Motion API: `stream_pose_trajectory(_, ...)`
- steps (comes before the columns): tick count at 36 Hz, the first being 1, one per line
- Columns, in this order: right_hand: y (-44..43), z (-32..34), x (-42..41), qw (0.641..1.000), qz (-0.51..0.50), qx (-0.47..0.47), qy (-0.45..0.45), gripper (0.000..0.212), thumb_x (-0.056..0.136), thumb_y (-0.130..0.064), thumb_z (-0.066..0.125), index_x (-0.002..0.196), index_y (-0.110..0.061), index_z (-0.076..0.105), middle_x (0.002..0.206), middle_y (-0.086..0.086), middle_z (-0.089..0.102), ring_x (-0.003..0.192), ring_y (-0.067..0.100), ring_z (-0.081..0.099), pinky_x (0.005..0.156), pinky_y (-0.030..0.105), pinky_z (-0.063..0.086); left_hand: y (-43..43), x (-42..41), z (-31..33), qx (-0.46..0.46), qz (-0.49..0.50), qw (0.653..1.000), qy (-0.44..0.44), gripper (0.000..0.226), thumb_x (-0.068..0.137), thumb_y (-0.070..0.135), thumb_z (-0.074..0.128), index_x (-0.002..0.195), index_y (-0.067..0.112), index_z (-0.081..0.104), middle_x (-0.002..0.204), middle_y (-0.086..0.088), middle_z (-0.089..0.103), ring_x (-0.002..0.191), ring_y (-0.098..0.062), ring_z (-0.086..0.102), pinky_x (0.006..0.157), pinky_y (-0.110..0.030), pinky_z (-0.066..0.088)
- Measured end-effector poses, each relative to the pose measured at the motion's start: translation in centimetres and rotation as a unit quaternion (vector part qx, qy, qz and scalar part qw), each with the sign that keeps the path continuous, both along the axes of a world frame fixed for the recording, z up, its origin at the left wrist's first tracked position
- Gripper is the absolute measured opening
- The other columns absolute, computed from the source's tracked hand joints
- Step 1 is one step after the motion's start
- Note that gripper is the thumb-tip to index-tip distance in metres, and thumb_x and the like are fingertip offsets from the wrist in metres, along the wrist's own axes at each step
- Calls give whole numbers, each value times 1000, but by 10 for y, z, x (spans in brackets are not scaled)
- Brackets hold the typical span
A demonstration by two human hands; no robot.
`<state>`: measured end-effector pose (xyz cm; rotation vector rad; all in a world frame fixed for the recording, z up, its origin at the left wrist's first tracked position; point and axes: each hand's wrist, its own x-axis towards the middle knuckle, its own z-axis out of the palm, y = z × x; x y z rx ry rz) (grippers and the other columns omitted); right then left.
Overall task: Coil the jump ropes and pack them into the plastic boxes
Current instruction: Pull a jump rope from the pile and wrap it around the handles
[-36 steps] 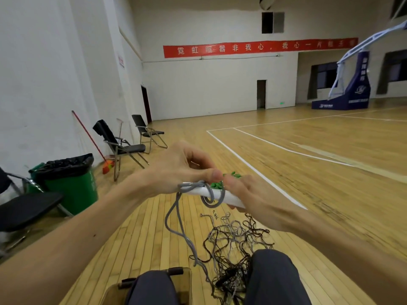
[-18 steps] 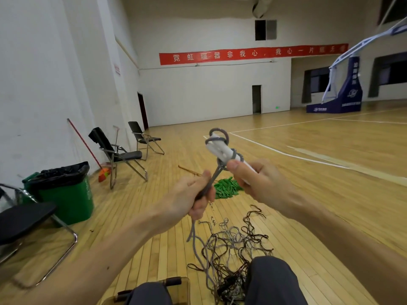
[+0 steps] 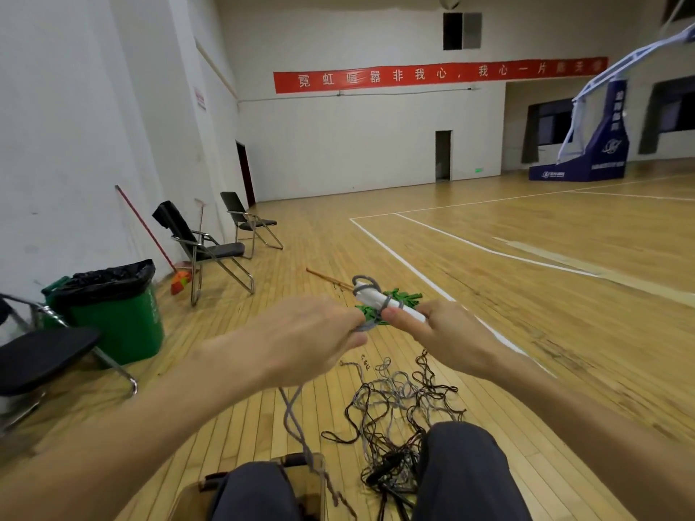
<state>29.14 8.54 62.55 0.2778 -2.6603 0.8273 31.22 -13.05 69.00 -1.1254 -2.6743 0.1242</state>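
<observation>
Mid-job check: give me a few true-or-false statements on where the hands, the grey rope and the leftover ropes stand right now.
1. The right hand holds the white handle. True.
2. The grey rope is wound round the white handle. True.
3. The left hand holds nothing. False: it pinches the grey rope just beside the handle.
4. The tangle of ropes lies in the plastic box. False: it lies on the wooden floor, to the right of the box.
5. The green bin stands on the person's right. False: it stands on the left, by the wall.
</observation>
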Motion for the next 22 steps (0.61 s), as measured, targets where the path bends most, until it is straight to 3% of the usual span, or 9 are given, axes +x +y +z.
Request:
stream_pose_trajectory(5, -5, 8, 9, 991, 78, 56, -89, 75, 73, -90, 30, 67, -18, 47, 59, 0, 38, 52, 17, 32, 52, 34, 26, -10, -4, 32, -15, -34, 999, 13, 30, 99, 45, 48, 102, 24, 70, 77, 12, 59, 70, -6, 56, 71, -23, 46)
stream_pose_trajectory(9, -18, 15, 28, 978, 138, 105, -120, 72, 74, -88, 29, 69, -18, 47, 63, 1, 39, 53, 17, 32, 52, 33, 28, -10, -10, 46, 24, -76, 996, -34, 26, 93, 46, 57, 99, 29, 75, 84, 16, 68, 80, -3, 61, 75, -22, 47)
stream_pose_trajectory(13, -26, 21, 39, 973, 141, 141, -113, 71, 75, -87, 29, 73, -19, 49, 65, -1, 41, 54, 16, 35, 53, 33, 31, -2, -19, 45, 50, -67, 991, -99, 21, 89, 48, 64, 94, 31, 76, 80, 16, 69, 78, -4, 63, 77, -36, 52)
stream_pose_trajectory(16, -27, 22, 43, 973, 166, 123, -106, 68, 76, -84, 32, 71, -18, 46, 63, -1, 39, 53, 15, 32, 53, 31, 30, 1, -28, 38, 105, -96, 979, -149, 20, 89, 45, 66, 87, 27, 76, 72, 11, 67, 67, -10, 61, 69, -41, 53)
stream_pose_trajectory(20, -21, 18, 44, 969, 213, 73, -101, 70, 80, -83, 39, 71, -15, 50, 62, 0, 38, 51, 12, 30, 50, 26, 26, 1, -34, 25, 187, -137, 941, -247, 21, 91, 32, 67, 85, 15, 76, 67, 4, 64, 58, -12, 51, 55, -29, 41)
stream_pose_trajectory(22, -19, 15, 42, 965, 241, 31, -103, 76, 76, -87, 46, 71, -11, 52, 61, -2, 40, 52, 13, 33, 50, 27, 28, 0, -34, 16, 243, -150, 913, -292, 22, 91, 26, 67, 85, 6, 76, 69, -7, 65, 60, -15, 52, 55, -26, 39)
